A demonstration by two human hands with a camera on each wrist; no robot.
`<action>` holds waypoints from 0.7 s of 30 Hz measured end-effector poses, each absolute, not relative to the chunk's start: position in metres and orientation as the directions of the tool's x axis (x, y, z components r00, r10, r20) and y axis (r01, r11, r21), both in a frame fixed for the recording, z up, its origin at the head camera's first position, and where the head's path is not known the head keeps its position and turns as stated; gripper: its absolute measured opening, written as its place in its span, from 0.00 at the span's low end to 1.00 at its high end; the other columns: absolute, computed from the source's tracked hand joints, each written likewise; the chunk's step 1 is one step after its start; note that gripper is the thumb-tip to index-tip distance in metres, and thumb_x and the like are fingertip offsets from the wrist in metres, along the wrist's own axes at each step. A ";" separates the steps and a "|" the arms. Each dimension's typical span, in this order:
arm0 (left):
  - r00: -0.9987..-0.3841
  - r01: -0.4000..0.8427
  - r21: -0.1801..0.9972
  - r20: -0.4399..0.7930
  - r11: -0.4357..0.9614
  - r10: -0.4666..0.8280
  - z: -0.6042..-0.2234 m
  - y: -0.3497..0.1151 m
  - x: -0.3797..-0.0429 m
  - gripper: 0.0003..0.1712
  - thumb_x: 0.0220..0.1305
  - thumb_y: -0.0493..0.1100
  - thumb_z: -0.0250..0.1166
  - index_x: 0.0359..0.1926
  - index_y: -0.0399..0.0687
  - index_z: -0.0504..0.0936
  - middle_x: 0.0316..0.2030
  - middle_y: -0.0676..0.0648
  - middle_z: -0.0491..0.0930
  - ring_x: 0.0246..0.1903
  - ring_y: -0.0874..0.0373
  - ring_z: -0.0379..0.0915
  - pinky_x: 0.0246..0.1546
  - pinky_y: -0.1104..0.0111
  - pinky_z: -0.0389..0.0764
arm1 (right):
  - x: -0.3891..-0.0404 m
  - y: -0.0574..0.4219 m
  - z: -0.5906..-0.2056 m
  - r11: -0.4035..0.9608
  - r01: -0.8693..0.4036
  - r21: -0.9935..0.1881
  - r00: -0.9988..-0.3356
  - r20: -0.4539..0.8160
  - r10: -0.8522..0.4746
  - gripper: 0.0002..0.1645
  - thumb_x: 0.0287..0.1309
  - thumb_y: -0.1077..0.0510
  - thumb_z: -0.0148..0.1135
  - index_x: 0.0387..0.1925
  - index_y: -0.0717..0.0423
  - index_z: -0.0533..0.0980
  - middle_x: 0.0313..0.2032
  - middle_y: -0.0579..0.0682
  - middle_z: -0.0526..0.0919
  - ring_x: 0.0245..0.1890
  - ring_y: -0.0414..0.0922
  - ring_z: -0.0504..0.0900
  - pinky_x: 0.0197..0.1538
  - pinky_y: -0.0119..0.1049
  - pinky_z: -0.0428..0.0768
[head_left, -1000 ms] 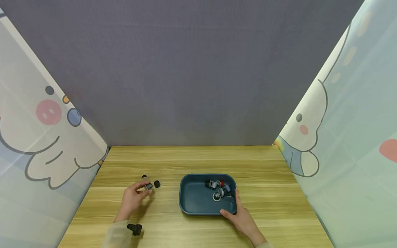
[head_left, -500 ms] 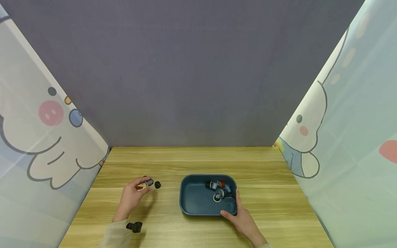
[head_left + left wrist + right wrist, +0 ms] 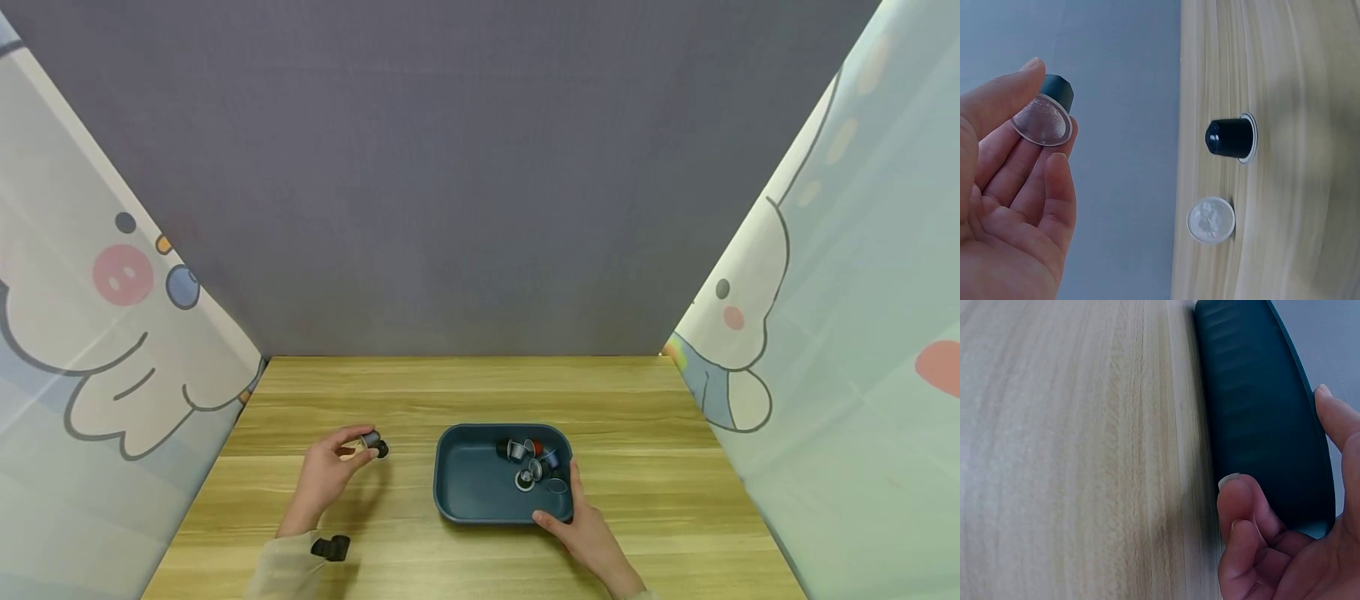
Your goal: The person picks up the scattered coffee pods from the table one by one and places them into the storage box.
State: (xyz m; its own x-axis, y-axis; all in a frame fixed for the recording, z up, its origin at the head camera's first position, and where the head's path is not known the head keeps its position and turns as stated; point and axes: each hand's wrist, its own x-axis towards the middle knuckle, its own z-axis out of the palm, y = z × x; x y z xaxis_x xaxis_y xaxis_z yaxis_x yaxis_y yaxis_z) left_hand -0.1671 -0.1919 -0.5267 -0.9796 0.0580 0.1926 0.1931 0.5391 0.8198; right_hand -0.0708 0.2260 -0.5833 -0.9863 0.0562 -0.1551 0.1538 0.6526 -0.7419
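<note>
Head view: a desk with yellow-brown wood grain running from nine to three o'clock occupies the six o'clock part of the field. Behind it, towards twelve o'clock, rises a plain dark grey panel. Pale side sheets flank the desk: the left sheet, at nine o'clock, bears a cartoon with a round pink snout; the right sheet, at three o'clock, bears a white figure. A dark blue tray rests on the desk at six o'clock, its capsules clustered in the three o'clock half. The left hand lies between seven and eight o'clock; its grip, narrowed to the capsule's width, pinches a dark capsule clear of the desk. The right hand, at five o'clock, has its grip spread around the tray's four o'clock corner and holds it, thumb on the near rim. A shadow falls on the desk beside the left hand. Left wrist view: on the desk, a black capsule stands on its flange at three o'clock; a pale-lidded capsule shows its lid at five o'clock.
</note>
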 end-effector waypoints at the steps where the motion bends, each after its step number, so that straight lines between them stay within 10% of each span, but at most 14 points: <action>1: -0.979 0.198 0.821 0.195 0.535 0.063 -0.526 -0.191 -0.167 0.21 0.56 0.40 0.77 0.52 0.48 0.86 0.51 0.46 0.83 0.48 0.48 0.80 0.46 0.58 0.81 | -0.071 0.226 -0.584 0.653 0.147 -0.743 -0.987 -0.150 0.050 0.68 0.57 0.35 0.69 0.79 0.58 0.36 0.48 0.76 0.79 0.41 0.62 0.84 0.47 0.57 0.80; 21: -0.946 0.317 0.840 0.250 0.440 0.204 -0.523 -0.151 -0.171 0.22 0.52 0.34 0.78 0.49 0.53 0.88 0.46 0.49 0.85 0.37 0.49 0.79 0.36 0.59 0.81 | -0.071 0.226 -0.583 0.657 0.139 -0.741 -0.988 -0.145 0.045 0.69 0.56 0.36 0.69 0.79 0.57 0.36 0.49 0.77 0.78 0.42 0.63 0.84 0.47 0.58 0.79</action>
